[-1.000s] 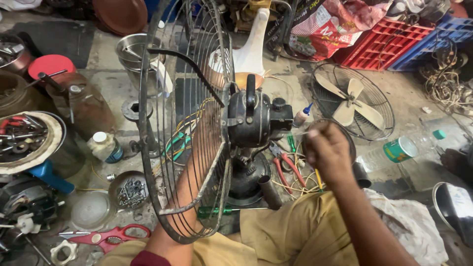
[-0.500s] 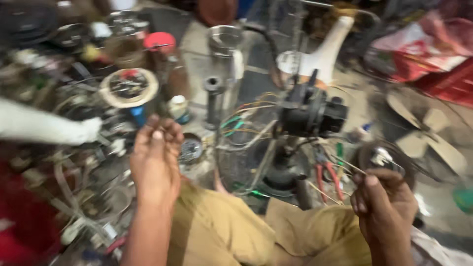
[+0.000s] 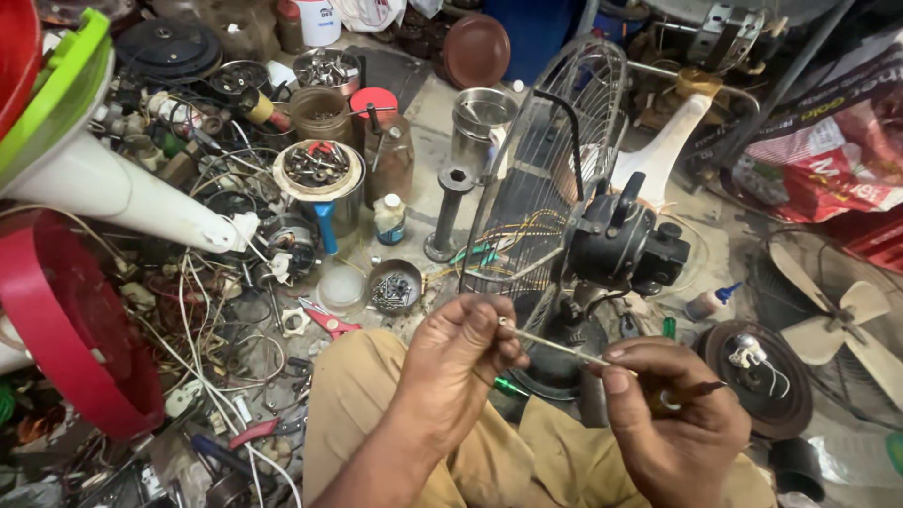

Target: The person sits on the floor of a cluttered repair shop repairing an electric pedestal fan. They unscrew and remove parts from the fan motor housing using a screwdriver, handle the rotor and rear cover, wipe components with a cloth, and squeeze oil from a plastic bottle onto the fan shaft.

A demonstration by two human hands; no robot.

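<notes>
Left hand [image 3: 458, 356] pinches the tip of a thin metal rod [image 3: 555, 346] above the person's lap. Right hand [image 3: 670, 414] grips the rod's other end, fingers closed. Black fan motor [image 3: 621, 246] with wire guard [image 3: 541, 165] stands just behind.

hands [image 3: 461, 353] bare | forearms unsleeved | trousers [image 3: 376, 395] khaki, loose

Thin metal rod [image 3: 555, 345] between both hands.
</notes>
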